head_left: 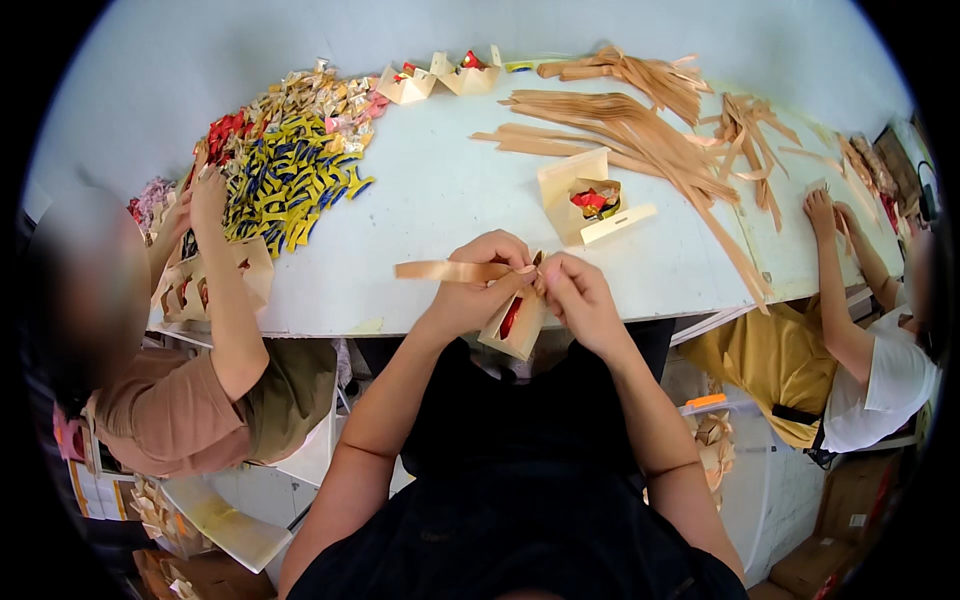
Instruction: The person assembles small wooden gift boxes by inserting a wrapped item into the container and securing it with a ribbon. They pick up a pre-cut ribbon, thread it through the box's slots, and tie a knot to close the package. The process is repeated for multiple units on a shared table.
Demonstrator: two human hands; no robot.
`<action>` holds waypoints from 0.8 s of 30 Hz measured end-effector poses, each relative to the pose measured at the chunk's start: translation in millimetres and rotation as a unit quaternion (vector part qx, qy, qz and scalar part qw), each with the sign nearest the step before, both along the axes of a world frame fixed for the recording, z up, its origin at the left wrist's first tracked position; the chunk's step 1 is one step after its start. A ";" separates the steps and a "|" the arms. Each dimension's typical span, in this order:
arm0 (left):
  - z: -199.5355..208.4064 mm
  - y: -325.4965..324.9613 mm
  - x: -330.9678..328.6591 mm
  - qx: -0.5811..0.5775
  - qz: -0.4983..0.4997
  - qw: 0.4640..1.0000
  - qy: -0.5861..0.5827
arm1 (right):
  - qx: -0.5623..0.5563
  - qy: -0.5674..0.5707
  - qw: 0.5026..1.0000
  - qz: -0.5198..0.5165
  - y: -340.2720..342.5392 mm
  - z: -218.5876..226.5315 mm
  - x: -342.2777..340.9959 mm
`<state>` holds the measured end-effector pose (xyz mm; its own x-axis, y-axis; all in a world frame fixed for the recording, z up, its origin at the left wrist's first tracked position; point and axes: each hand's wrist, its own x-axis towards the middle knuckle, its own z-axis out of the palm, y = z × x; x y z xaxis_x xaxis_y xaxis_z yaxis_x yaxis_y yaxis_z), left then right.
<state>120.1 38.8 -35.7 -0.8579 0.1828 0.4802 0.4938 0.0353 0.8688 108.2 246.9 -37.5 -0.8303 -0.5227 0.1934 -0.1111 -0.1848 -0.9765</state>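
Observation:
At the table's near edge, a small cream paper box (pixel 522 340) hangs below my fingers, with a red wrapped sweet (pixel 511 318) showing in its opening. A tan ribbon (pixel 445 270) runs across the box top, its long tail sticking out to the left. My left hand (pixel 478 290) pinches the ribbon at the top of the box. Close beside it, my right hand (pixel 578 298) is closed on the ribbon too, fingertips nearly touching the left ones. Whether a knot sits between them is hidden by the fingers. Beyond my hands stands an open cream box (pixel 590 200) of wrapped sweets.
Loose tan ribbons (pixel 630 135) lie at the far right. Yellow-and-blue wrapped sweets (pixel 290 180) are heaped at the left. Several open boxes (pixel 440 80) stand at the back. One person (pixel 180 400) works at the left with sweets, another (pixel 875 370) at the right.

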 end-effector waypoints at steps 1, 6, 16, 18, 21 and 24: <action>2.0 4.1 0.7 -0.010 0.013 0.999 0.031 | -0.010 -0.014 1.000 -0.001 -2.2 4.8 -3.9; -3.0 14.8 1.8 -0.017 0.053 0.991 0.123 | -0.006 -0.009 1.000 -0.005 -7.9 2.7 -6.3; -11.6 29.8 14.8 0.105 0.003 0.994 0.031 | -0.095 -0.133 0.980 -0.113 -15.2 6.4 -4.0; -17.4 31.2 15.0 0.089 0.034 0.994 0.056 | -0.095 -0.161 0.974 -0.126 -12.3 4.9 -3.5; -19.4 31.2 19.8 0.123 -0.007 0.992 0.021 | -0.072 -0.149 0.974 -0.157 -3.8 9.7 -2.5; -26.4 31.3 14.0 0.093 -0.014 0.994 0.052 | -0.018 -0.043 0.978 -0.204 3.3 19.7 2.2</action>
<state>134.0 70.1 -62.1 -0.7973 0.1058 0.5942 0.5803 -0.1363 0.8029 110.4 250.2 -17.8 -0.9821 -0.1391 0.1267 -0.1013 -0.1767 -0.9790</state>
